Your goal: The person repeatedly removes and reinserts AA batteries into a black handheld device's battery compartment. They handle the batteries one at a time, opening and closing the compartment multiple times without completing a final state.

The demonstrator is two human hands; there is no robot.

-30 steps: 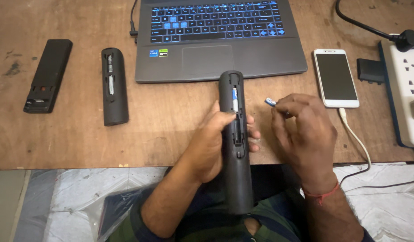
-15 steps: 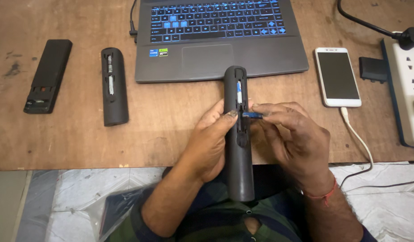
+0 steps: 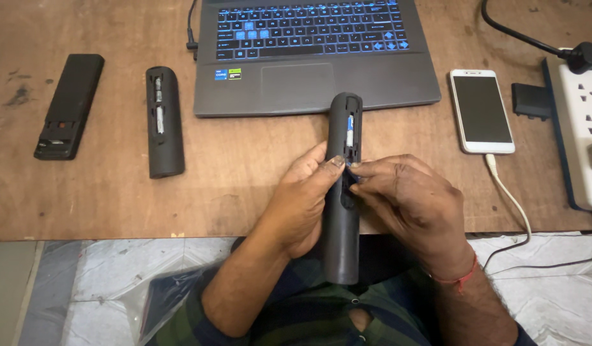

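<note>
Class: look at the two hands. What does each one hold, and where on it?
Left hand grips the dark remote around its middle. Right hand pinches a small battery at the remote's open compartment.

Ahead: laptop (image 3: 315, 61) blocks the way past the held remote (image 3: 342, 192).
Left: bare table (image 3: 238, 166) up to a second remote (image 3: 163, 122).
Right: phone (image 3: 481, 110) and cable (image 3: 510, 198) crowd the path.

A worn brown wooden table (image 3: 116, 192) fills the upper part of the view, its top scuffed, with dark stains toward nine o'clock. Its front edge runs straight across the middle. Below it, from seven o'clock round to five, lies a pale floor (image 3: 84, 275) of light marbled tiles with grey seams. The light is soft and even, and the shadows on the wood are faint.
</note>
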